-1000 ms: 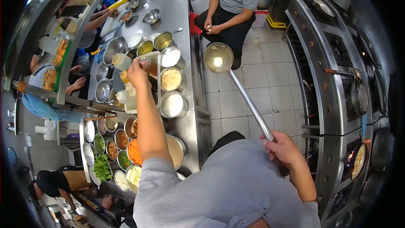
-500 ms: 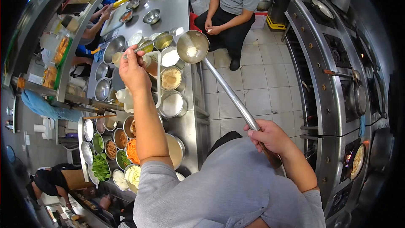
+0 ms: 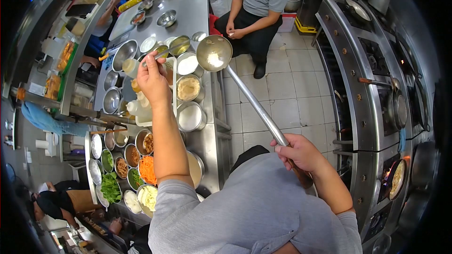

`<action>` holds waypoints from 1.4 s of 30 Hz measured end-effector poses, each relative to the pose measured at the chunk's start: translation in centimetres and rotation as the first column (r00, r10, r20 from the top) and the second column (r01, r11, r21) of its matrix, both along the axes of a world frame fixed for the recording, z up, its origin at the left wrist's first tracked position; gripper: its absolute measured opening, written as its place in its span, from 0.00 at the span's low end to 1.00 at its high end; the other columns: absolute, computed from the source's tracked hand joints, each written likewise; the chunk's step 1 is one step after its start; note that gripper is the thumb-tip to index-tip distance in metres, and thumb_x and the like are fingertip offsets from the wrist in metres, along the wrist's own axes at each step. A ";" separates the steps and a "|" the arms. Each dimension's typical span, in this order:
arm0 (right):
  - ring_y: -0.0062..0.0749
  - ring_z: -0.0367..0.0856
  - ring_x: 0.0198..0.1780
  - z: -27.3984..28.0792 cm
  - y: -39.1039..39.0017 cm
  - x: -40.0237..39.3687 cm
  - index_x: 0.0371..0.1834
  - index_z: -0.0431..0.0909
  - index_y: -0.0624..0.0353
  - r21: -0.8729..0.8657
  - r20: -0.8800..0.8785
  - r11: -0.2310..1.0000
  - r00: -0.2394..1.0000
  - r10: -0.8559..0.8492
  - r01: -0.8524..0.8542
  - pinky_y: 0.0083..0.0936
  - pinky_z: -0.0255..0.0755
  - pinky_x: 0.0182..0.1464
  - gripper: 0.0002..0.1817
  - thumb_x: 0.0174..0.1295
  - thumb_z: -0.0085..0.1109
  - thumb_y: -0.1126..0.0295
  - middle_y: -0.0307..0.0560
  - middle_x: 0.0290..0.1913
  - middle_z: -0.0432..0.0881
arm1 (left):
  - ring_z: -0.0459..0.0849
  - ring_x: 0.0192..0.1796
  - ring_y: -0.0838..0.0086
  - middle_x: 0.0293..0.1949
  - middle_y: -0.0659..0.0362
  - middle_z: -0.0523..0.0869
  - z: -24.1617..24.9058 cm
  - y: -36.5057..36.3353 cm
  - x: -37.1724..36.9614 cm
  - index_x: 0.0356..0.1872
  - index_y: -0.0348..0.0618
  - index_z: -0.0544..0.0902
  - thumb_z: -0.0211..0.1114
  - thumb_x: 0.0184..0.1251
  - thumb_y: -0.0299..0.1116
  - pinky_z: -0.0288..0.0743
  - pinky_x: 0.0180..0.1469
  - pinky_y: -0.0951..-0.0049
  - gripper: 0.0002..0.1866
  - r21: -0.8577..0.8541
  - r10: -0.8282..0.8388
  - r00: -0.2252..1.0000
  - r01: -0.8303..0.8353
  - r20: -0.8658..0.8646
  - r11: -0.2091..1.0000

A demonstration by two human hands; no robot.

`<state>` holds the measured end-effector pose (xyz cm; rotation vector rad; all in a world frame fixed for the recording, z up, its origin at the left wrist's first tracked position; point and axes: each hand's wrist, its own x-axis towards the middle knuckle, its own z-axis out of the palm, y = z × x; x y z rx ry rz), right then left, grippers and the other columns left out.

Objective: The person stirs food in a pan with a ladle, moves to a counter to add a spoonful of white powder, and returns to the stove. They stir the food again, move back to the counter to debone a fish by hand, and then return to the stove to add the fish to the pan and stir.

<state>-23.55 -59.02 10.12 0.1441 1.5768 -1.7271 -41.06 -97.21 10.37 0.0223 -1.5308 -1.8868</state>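
My left hand (image 3: 155,79) is closed around the thin handle of a metal spoon (image 3: 180,45), whose bowl hangs over the containers on the steel counter. My right hand (image 3: 299,153) grips the wooden end of a long-handled ladle (image 3: 256,101). The ladle's round bowl, to the right of the spoon, faces up with a small white heap (image 3: 215,60) in it. Below the spoon stand metal pots: one with white contents (image 3: 188,65), one with a beige powder (image 3: 189,88), and another with white contents (image 3: 190,116). A pale plastic basket (image 3: 174,91) with squeeze bottles sits beside my left wrist.
Bowls of shredded carrot (image 3: 148,169), leafy greens (image 3: 110,187) and other cut ingredients line the counter at lower left. A seated person (image 3: 256,7) is ahead across the tiled floor. The stove (image 3: 365,127) runs along the right, with a pan of food (image 3: 398,180) over a flame.
Both hands keep their holds and nearly the same positions. The view has shifted slightly. At upper left, a co-worker's hands have moved away from the cutting board.
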 end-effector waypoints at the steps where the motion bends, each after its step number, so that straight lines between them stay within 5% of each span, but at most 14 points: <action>1: 0.20 0.75 0.21 0.0 0.0 0.0 0.53 0.77 0.66 0.000 0.000 1.000 1.000 0.000 0.000 0.19 0.71 0.25 0.12 0.71 0.57 0.71 0.37 0.27 0.77 | 0.67 0.25 0.90 0.32 0.62 0.87 -0.1 0.0 0.0 0.51 0.39 0.84 0.61 0.82 0.39 0.56 0.25 0.86 0.14 0.000 0.000 1.000 0.000 0.000 1.000; 28: 0.21 0.75 0.21 -0.6 0.4 1.1 0.52 0.77 0.67 0.001 0.015 1.000 1.000 0.008 -0.008 0.20 0.71 0.25 0.12 0.70 0.56 0.73 0.37 0.27 0.77 | 0.66 0.23 0.89 0.31 0.64 0.86 -2.0 -0.2 0.6 0.51 0.40 0.83 0.60 0.82 0.40 0.57 0.24 0.86 0.14 0.019 0.009 0.995 -0.011 0.101 1.000; 33: 0.20 0.75 0.20 -0.9 1.2 1.8 0.53 0.77 0.66 0.018 0.044 0.999 0.999 -0.031 0.030 0.20 0.71 0.25 0.12 0.70 0.56 0.72 0.37 0.27 0.76 | 0.67 0.25 0.90 0.31 0.63 0.86 -2.9 -1.3 -0.1 0.50 0.38 0.83 0.59 0.82 0.40 0.56 0.24 0.86 0.14 0.146 0.061 0.996 -0.069 0.060 0.987; 34: 0.20 0.75 0.20 -1.1 1.7 2.1 0.53 0.77 0.66 0.018 0.042 0.998 0.997 -0.061 0.061 0.20 0.71 0.25 0.12 0.70 0.56 0.72 0.37 0.27 0.76 | 0.70 0.26 0.87 0.33 0.62 0.86 -3.9 -2.4 -0.6 0.51 0.37 0.83 0.59 0.82 0.41 0.62 0.27 0.84 0.15 0.114 0.091 0.992 -0.101 0.085 0.988; 35: 0.20 0.75 0.21 -1.3 2.3 2.5 0.53 0.78 0.66 0.004 0.061 0.998 0.996 -0.067 0.067 0.20 0.71 0.25 0.12 0.70 0.57 0.71 0.37 0.27 0.76 | 0.72 0.27 0.86 0.33 0.62 0.86 -4.2 -2.6 -0.9 0.52 0.39 0.84 0.59 0.82 0.41 0.66 0.28 0.82 0.15 -0.096 0.232 0.965 -0.221 0.119 0.971; 36: 0.20 0.75 0.22 -1.6 3.1 3.1 0.54 0.78 0.65 -0.008 0.081 0.996 0.993 -0.088 0.089 0.20 0.71 0.26 0.13 0.71 0.57 0.70 0.37 0.27 0.76 | 0.74 0.28 0.85 0.33 0.62 0.86 -4.9 -2.8 -1.4 0.52 0.40 0.85 0.59 0.82 0.41 0.70 0.29 0.79 0.15 -0.301 0.358 0.927 -0.310 0.117 0.902; 37: 0.20 0.75 0.22 -1.9 4.0 3.7 0.54 0.78 0.65 0.004 0.080 0.986 0.983 -0.166 0.167 0.20 0.71 0.26 0.13 0.71 0.57 0.70 0.37 0.27 0.76 | 0.85 0.36 0.69 0.38 0.54 0.90 -8.9 -5.9 -3.8 0.54 0.37 0.86 0.59 0.81 0.42 0.79 0.41 0.68 0.18 -0.499 0.434 0.900 -0.353 0.051 0.791; 38: 0.19 0.74 0.22 -2.2 5.0 4.3 0.55 0.78 0.64 -0.020 0.078 0.987 0.985 -0.155 0.157 0.20 0.71 0.26 0.13 0.71 0.58 0.70 0.37 0.27 0.75 | 0.88 0.47 0.53 0.46 0.45 0.91 -9.9 -5.7 -4.2 0.54 0.36 0.86 0.59 0.79 0.42 0.80 0.53 0.61 0.19 -0.760 0.558 0.829 -0.384 -0.034 0.524; 39: 0.19 0.74 0.22 -2.2 6.2 5.4 0.56 0.79 0.64 -0.037 0.075 0.984 0.982 -0.171 0.174 0.19 0.70 0.26 0.14 0.71 0.58 0.70 0.37 0.28 0.75 | 0.88 0.51 0.48 0.52 0.42 0.88 -10.8 -5.5 -4.2 0.54 0.35 0.87 0.58 0.79 0.42 0.80 0.55 0.60 0.20 -0.848 0.544 0.798 -0.083 0.258 0.523; 40: 0.18 0.74 0.23 -2.5 7.4 6.7 0.57 0.79 0.63 -0.060 0.096 0.965 0.964 -0.248 0.254 0.20 0.70 0.27 0.15 0.71 0.58 0.70 0.37 0.28 0.75 | 0.88 0.49 0.49 0.49 0.42 0.89 -15.4 -8.4 -5.9 0.49 0.37 0.88 0.59 0.78 0.43 0.81 0.52 0.58 0.19 -0.905 0.458 0.830 0.121 0.317 0.408; 41: 0.18 0.74 0.23 -2.8 8.6 7.9 0.58 0.79 0.63 -0.083 0.114 0.935 0.936 -0.333 0.343 0.20 0.70 0.28 0.15 0.71 0.57 0.70 0.36 0.28 0.75 | 0.88 0.48 0.51 0.44 0.42 0.90 -21.9 -13.4 -8.9 0.43 0.38 0.89 0.60 0.77 0.45 0.81 0.49 0.52 0.19 -0.969 0.444 0.862 0.233 0.244 0.080; 42: 0.18 0.74 0.23 -3.4 10.0 9.3 0.60 0.78 0.62 -0.101 0.063 0.916 0.921 -0.383 0.388 0.20 0.70 0.27 0.16 0.72 0.57 0.70 0.36 0.29 0.75 | 0.87 0.51 0.51 0.48 0.45 0.89 -21.9 -12.1 -9.1 0.52 0.42 0.86 0.64 0.71 0.53 0.81 0.51 0.51 0.24 -0.959 0.562 0.798 0.283 0.217 -0.033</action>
